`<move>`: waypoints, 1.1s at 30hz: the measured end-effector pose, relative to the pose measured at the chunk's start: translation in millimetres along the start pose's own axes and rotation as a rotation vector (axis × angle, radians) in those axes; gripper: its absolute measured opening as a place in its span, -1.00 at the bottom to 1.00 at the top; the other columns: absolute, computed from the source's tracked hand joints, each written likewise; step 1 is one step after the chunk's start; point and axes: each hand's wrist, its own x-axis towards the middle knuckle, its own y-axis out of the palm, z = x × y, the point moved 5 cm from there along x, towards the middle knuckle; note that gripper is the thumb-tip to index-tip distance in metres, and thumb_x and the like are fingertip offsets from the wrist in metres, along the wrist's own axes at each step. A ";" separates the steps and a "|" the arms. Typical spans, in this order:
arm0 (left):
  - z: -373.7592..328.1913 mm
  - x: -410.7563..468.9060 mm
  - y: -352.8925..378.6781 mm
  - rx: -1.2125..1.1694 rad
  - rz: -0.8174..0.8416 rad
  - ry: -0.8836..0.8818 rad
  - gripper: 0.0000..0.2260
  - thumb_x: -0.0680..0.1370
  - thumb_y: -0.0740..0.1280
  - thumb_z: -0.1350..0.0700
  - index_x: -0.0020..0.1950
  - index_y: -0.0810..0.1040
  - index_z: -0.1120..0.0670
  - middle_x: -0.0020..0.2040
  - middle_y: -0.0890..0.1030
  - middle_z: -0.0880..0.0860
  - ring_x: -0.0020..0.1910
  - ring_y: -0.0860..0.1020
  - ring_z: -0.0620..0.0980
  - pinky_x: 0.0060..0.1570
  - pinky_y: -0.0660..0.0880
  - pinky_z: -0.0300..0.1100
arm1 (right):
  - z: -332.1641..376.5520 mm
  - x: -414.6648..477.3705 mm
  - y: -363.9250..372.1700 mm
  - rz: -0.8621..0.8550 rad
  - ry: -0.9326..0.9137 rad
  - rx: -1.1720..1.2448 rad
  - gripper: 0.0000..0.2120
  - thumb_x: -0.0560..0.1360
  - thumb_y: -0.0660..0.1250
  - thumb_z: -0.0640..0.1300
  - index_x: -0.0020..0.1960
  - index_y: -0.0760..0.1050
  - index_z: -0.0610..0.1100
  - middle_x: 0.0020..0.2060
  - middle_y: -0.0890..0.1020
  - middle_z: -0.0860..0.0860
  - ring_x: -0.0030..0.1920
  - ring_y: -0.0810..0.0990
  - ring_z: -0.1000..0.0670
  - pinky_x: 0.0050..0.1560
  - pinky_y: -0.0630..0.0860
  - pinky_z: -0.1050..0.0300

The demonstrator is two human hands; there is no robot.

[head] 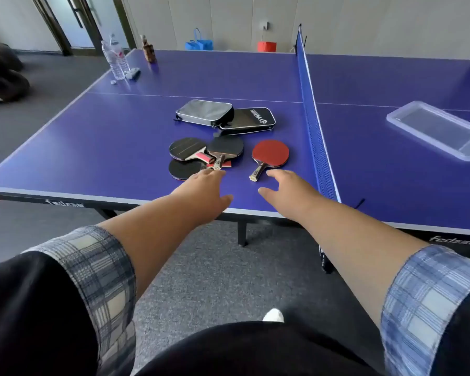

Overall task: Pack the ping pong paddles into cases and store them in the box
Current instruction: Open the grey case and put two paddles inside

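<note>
Left hand: the left hand (204,191) reaches over the near edge of the tabletop (106,137) with its fingers straight and relaxed, gripping nothing. Its fingertips are at the handle end of one paddle in the pile; whether they touch it cannot be told.
Right hand: the right hand (288,194) is spread open with the thumb apart from the fingers and holds nothing. Its fingertips are just beside the handle of the red paddle (270,153).
Red paddle: it lies flat on the blue surface, red face up, handle towards the person, apart from the pile.
Black paddles: three black paddles (185,149) lie in an overlapping heap to the left of the red one.
Cases: a grey case (204,112) and a black case (247,119) lie beyond the paddles. They touch, and the grey one overlaps the black one's edge.
Box: the clear box (440,131) sits on the far side of the net (314,123), well apart from the paddles.
Far corner: water bottles (117,58) stand upright at the left rear.
</note>
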 end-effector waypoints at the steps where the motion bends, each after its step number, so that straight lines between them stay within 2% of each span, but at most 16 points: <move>1: 0.7 4.3 1.5 0.000 0.023 -0.008 -0.38 0.60 0.27 -0.13 0.60 0.16 0.00 0.58 0.21 0.01 0.52 0.23 0.04 0.35 0.33 0.00 | 2.1 7.2 4.6 0.007 -0.017 0.005 -0.49 0.60 0.29 0.08 0.50 0.34 -0.04 0.47 0.38 -0.01 0.38 0.42 -0.09 0.15 0.35 0.11; 3: 10.4 45.1 1.3 0.011 0.020 -0.040 -0.39 0.59 0.27 -0.13 0.59 0.17 -0.01 0.57 0.23 0.01 0.51 0.25 0.04 0.32 0.35 0.00 | -5.2 54.5 12.2 0.013 -0.003 0.012 -0.47 0.58 0.31 0.09 0.50 0.35 -0.05 0.45 0.41 0.00 0.33 0.46 -0.08 0.12 0.35 0.13; 5: 10.6 51.1 5.0 0.019 0.052 -0.031 -0.40 0.60 0.28 -0.13 0.58 0.19 0.00 0.54 0.27 0.02 0.49 0.27 0.05 0.32 0.34 -0.02 | -7.5 64.6 22.5 0.039 -0.005 0.004 -0.45 0.57 0.32 0.11 0.50 0.35 -0.07 0.42 0.43 -0.02 0.29 0.48 -0.08 0.14 0.37 0.12; 8: 14.7 100.2 9.9 0.018 0.057 -0.023 -0.42 0.60 0.29 -0.11 0.56 0.22 0.02 0.52 0.30 0.04 0.49 0.28 0.07 0.34 0.30 -0.06 | -23.0 116.3 26.4 0.062 0.010 0.007 -0.41 0.57 0.32 0.11 0.52 0.31 -0.08 0.41 0.42 -0.04 0.38 0.41 -0.09 0.29 0.39 0.05; 11: 25.0 157.6 16.4 0.015 0.072 -0.064 -0.42 0.58 0.29 -0.12 0.56 0.23 0.01 0.53 0.29 0.03 0.49 0.28 0.07 0.38 0.29 -0.05 | -40.8 176.9 26.4 0.115 0.042 0.007 -0.37 0.56 0.33 0.13 0.55 0.28 -0.05 0.44 0.39 -0.01 0.40 0.38 -0.07 0.34 0.39 0.02; 18: 42.7 248.2 23.4 -0.043 0.094 -0.138 -0.47 0.58 0.28 -0.09 0.53 0.26 -0.03 0.52 0.28 -0.03 0.47 0.29 0.05 0.37 0.30 -0.06 | -50.3 281.1 27.1 0.191 0.060 -0.044 -0.35 0.58 0.28 0.14 0.59 0.19 -0.01 0.56 0.22 -0.06 0.54 0.19 -0.11 0.48 0.18 0.01; 20: 48.4 266.0 25.0 -0.046 0.114 -0.153 -0.44 0.60 0.27 -0.09 0.56 0.21 -0.02 0.55 0.25 -0.03 0.51 0.24 0.03 0.40 0.27 -0.06 | -49.4 299.7 33.1 0.216 0.055 -0.038 -0.34 0.58 0.28 0.16 0.59 0.18 -0.01 0.58 0.18 -0.07 0.56 0.15 -0.10 0.52 0.15 0.00; 24: 62.4 307.4 30.8 -0.042 0.158 -0.164 -0.40 0.60 0.27 -0.09 0.59 0.16 0.00 0.59 0.19 -0.01 0.55 0.18 0.03 0.47 0.21 -0.04 | -51.1 332.6 45.6 0.251 0.072 -0.025 -0.34 0.58 0.27 0.17 0.59 0.17 -0.01 0.59 0.17 -0.07 0.57 0.13 -0.09 0.53 0.14 -0.01; 28: 75.6 350.2 36.0 -0.055 0.194 -0.146 -0.39 0.59 0.28 -0.04 0.60 0.15 -0.01 0.59 0.17 -0.01 0.56 0.16 0.02 0.45 0.22 -0.06 | -52.9 365.4 56.9 0.272 0.119 -0.013 -0.32 0.58 0.28 0.17 0.60 0.16 -0.01 0.59 0.16 -0.06 0.58 0.11 -0.08 0.53 0.14 -0.01; 33: 112.3 412.0 43.9 -0.072 0.239 -0.103 -0.39 0.61 0.25 -0.11 0.60 0.13 -0.01 0.61 0.13 0.01 0.57 0.13 0.05 0.48 0.19 0.01 | -34.0 418.3 73.9 0.237 0.162 -0.001 -0.34 0.58 0.30 0.14 0.59 0.19 -0.04 0.57 0.20 -0.08 0.56 0.18 -0.09 0.51 0.15 0.04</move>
